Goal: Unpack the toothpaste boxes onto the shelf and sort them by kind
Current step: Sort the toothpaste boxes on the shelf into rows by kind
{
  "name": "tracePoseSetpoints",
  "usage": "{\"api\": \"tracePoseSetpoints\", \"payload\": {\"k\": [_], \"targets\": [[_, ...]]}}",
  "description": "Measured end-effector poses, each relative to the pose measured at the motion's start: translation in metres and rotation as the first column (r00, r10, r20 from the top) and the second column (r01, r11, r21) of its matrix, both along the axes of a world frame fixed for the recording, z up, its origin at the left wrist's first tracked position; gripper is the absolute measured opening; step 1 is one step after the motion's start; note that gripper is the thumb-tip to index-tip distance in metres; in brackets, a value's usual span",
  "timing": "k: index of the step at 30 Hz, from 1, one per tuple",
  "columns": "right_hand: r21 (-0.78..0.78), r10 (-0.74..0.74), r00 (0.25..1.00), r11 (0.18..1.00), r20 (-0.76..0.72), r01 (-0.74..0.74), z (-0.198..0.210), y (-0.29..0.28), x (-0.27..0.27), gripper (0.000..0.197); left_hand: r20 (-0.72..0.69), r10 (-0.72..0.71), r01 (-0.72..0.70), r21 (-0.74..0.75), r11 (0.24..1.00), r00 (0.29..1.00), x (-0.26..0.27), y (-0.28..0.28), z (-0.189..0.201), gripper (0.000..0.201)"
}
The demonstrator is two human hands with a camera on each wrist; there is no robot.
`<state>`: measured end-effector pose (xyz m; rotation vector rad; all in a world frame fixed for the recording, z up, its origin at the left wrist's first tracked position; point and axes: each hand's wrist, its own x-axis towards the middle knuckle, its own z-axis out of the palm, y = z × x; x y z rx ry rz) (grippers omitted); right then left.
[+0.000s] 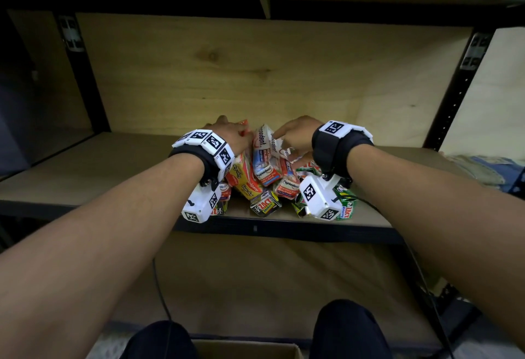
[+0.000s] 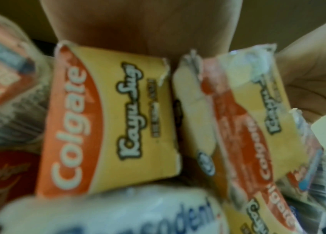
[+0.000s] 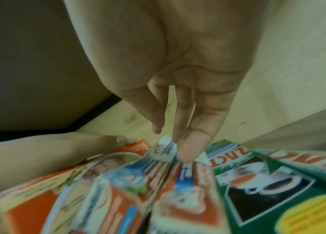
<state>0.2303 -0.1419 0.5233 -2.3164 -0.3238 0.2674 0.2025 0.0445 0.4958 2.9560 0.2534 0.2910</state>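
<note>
Both hands in a heap of toothpaste boxes on the wooden shelf board point(image 1: 85, 165)

At the board's front edge, the left hand point(image 1: 230, 134) rests on the yellow-and-orange Colgate cartons point(image 2: 108, 126), grip unclear; the right hand point(image 1: 295, 137), fingers point(image 3: 186, 148) loosely extended, touches the white-and-red Pepsodent cartons point(image 1: 264, 156), green Zact cartons point(image 3: 268, 190) beside them.

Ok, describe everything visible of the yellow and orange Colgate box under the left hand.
The Colgate box is worn cardboard: a yellow panel with an orange curved band, white "Colgate" lettering and a dark-outlined script name. Its end flaps look torn and frayed. It lies tilted in the heap on the wooden shelf, beside a second Colgate box and a Pepsodent box. The left hand rests on it.
</note>
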Motion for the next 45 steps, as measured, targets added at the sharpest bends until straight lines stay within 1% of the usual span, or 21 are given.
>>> {"api": "tracePoseSetpoints", "payload": {"k": [3, 5, 6, 8, 10, 11, 12, 14, 18, 20, 22, 25, 27, 29, 32, 36, 39, 40, 42, 43, 45], "targets": [[-0.078, -0.017, 0.989, 0.997, 0.15, 0.029, 0.003, -0.029, 0.005, 0.031, -0.044, 0.013, -0.011, 0.04, 0.999, 0.999, 0.001, -0.006, 0.006, 0.048], [-0.194, -0.018, 0.984, 0.98, 0.179, 0.053, 0.001, -0.051, 0.004, 0.034, -0.065, 0.017, -0.013, 0.06, 0.998, 0.998, 0.003, -0.008, 0.009, 0.046], [-0.271, -0.017, 0.985, 0.961, 0.17, 0.063, -0.001, -0.061, 0.003, 0.036, -0.067, 0.019, -0.014, 0.081, 0.997, 0.998, 0.004, -0.01, 0.01, 0.045], [-0.466, 0.009, 0.991, 0.883, 0.131, 0.053, -0.006, -0.076, -0.003, 0.036, -0.053, 0.021, -0.014, 0.139, 0.99, 0.998, 0.004, -0.017, 0.011, 0.045], [-0.598, 0.017, 0.999, 0.801, 0.029, 0.003, -0.01, -0.084, -0.014, 0.026, -0.039, 0.014, -0.007, 0.183, 0.983, 0.999, 0.004, -0.029, 0.014, 0.041], [-0.614, 0.019, 1.0, 0.789, -0.008, -0.02, -0.013, -0.087, -0.017, 0.022, -0.033, 0.004, 0.003, 0.194, 0.981, 0.999, 0.004, -0.034, 0.015, 0.04], [-0.616, 0.024, 0.999, 0.786, -0.032, -0.038, -0.016, -0.089, -0.019, 0.025, -0.021, -0.015, 0.019, 0.206, 0.978, 1.0, 0.005, -0.039, 0.016, 0.039], [-0.621, 0.025, 0.999, 0.782, -0.047, -0.049, -0.021, -0.094, -0.02, 0.039, 0.006, -0.068, 0.065, 0.238, 0.969, 0.998, 0.006, -0.049, 0.016, 0.037], [-0.554, -0.035, 0.999, 0.832, -0.027, 0.014, -0.031, -0.104, -0.012, 0.052, 0.035, -0.179, 0.168, 0.211, 0.963, 0.983, 0.014, -0.068, 0.015, 0.031], [-0.554, -0.066, 0.997, 0.832, -0.037, 0.034, -0.039, -0.108, -0.006, 0.049, 0.03, -0.215, 0.206, 0.191, 0.96, 0.976, 0.017, -0.078, 0.013, 0.029], [-0.518, -0.084, 0.993, 0.855, -0.088, 0.026, -0.047, -0.112, -0.003, 0.047, 0.018, -0.242, 0.235, 0.192, 0.953, 0.97, 0.019, -0.086, 0.011, 0.028], [-0.405, -0.103, 0.994, 0.91, -0.019, 0.086, -0.055, -0.12, 0.003, 0.043, -0.016, -0.277, 0.275, 0.204, 0.94, 0.961, 0.022, -0.097, 0.009, 0.03], [-0.409, -0.118, 0.992, 0.905, 0.034, 0.122, -0.053, -0.126, 0.005, 0.037, -0.039, -0.306, 0.308, 0.192, 0.932, 0.951, 0.026, -0.104, 0.008, 0.03], [-0.479, -0.127, 0.99, 0.867, 0.058, 0.139, -0.046, -0.132, 0.003, 0.034, -0.059, -0.319, 0.324, 0.175, 0.93, 0.946, 0.029, -0.109, 0.008, 0.028], [-0.443, -0.148, 0.987, 0.882, 0.061, 0.16, -0.036, -0.145, 0.004, 0.036, -0.068, -0.349, 0.355, 0.172, 0.919, 0.935, 0.031, -0.119, 0.007, 0.029], [-0.188, -0.214, 0.976, 0.958, 0.036, 0.217, -0.028, -0.171, 0.013, 0.037, -0.07, -0.378, 0.384, 0.18, 0.906, 0.923, 0.037, -0.135, 0.006, 0.037], [-0.086, -0.208, 0.978, 0.974, 0.011, 0.208, -0.021, -0.186, 0.011, 0.037, -0.062, -0.414, 0.418, 0.173, 0.892, 0.908, 0.042, -0.149, 0.002, 0.054], [-0.057, -0.193, 0.981, 0.98, -0.016, 0.192, -0.018, -0.19, 0.006, 0.035, -0.055, -0.428, 0.431, 0.171, 0.886, 0.902, 0.044, -0.153, 0.0, 0.061], [0.062, -0.19, 0.969, 0.977, -0.158, 0.202, -0.012, -0.198, -0.002, 0.028, -0.042, -0.451, 0.45, 0.188, 0.873, 0.892, 0.049, -0.162, -0.003, 0.073], [0.127, -0.186, 0.956, 0.968, -0.227, 0.218, -0.011, -0.203, -0.004, 0.027, -0.032, -0.455, 0.452, 0.207, 0.868, 0.89, 0.05, -0.166, -0.005, 0.077], [0.186, -0.175, 0.942, 0.954, -0.285, 0.234, -0.01, -0.212, -0.007, 0.032, -0.018, -0.478, 0.468, 0.243, 0.85, 0.878, 0.052, -0.174, -0.007, 0.084]]}}
